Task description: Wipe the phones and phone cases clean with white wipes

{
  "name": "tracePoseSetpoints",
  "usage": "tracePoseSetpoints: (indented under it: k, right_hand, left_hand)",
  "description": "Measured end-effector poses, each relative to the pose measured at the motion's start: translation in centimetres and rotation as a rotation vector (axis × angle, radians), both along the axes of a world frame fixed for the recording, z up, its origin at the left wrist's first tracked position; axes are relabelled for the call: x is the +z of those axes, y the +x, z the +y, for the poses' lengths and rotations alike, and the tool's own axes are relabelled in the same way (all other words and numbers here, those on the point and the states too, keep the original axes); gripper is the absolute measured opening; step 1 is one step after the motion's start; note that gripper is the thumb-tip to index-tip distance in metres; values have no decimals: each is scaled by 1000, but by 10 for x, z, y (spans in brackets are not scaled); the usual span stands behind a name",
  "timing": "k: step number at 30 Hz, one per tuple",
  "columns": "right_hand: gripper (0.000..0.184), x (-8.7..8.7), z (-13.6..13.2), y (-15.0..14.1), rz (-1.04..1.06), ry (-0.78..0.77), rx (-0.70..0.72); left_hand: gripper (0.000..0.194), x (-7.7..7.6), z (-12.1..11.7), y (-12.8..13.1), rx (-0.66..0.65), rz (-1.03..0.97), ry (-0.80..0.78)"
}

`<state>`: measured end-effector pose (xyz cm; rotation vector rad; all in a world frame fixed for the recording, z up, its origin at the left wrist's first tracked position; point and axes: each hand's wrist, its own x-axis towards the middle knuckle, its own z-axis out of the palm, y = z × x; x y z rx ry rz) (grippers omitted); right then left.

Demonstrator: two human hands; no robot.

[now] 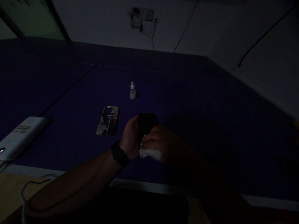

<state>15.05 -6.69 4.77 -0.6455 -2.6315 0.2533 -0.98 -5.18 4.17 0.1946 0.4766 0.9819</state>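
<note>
Since the dark phone [147, 123] looks stiff and slick, I hold it by its edges in my left hand [129, 138] above the bench [210, 93], while my right hand [158, 143] presses a soft white tissue [150, 153] against it.

The left hand [129, 138], a black watch [119, 153] on its wrist, holds a dark phone [146, 123] upright while the right hand [158, 142] presses a white wipe [150, 153] against it, above a blue counter [187, 93]; a patterned phone case [107, 121] lies just left, a small dropper bottle [132, 91] stands farther off
</note>
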Motion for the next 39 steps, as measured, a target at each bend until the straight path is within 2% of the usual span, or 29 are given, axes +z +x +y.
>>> tracePoseSetpoints:
  k: [5,10,15,18,21,26,31,36,39]
  right_hand:
    - [16,-2,2,2,21,49,-152]
    - [20,-2,2,1,-18,-17,-5]
    - [15,-1,4,3,25,22,-151]
    - [16,-2,3,0,53,39,-68]
    - [16,0,2,2,27,-32,17]
    - [16,-1,4,4,8,5,-173]
    - [16,-2,3,2,21,-26,8]
    - [13,-3,4,3,62,15,-166]
    - [19,-4,4,2,31,10,-82]
  left_hand:
    - [44,0,-1,0,10,48,-25]
    - [44,0,-1,0,11,69,-32]
    - [48,-3,0,0,-5,64,-5]
    - [46,-7,1,0,-24,54,-19]
    - [39,-7,1,0,-10,46,-2]
    - [42,-6,0,0,-19,51,11]
    - [40,-4,0,0,-6,47,-21]
    - [44,-4,0,0,-16,69,-3]
    - [43,-6,1,-1,-34,64,-29]
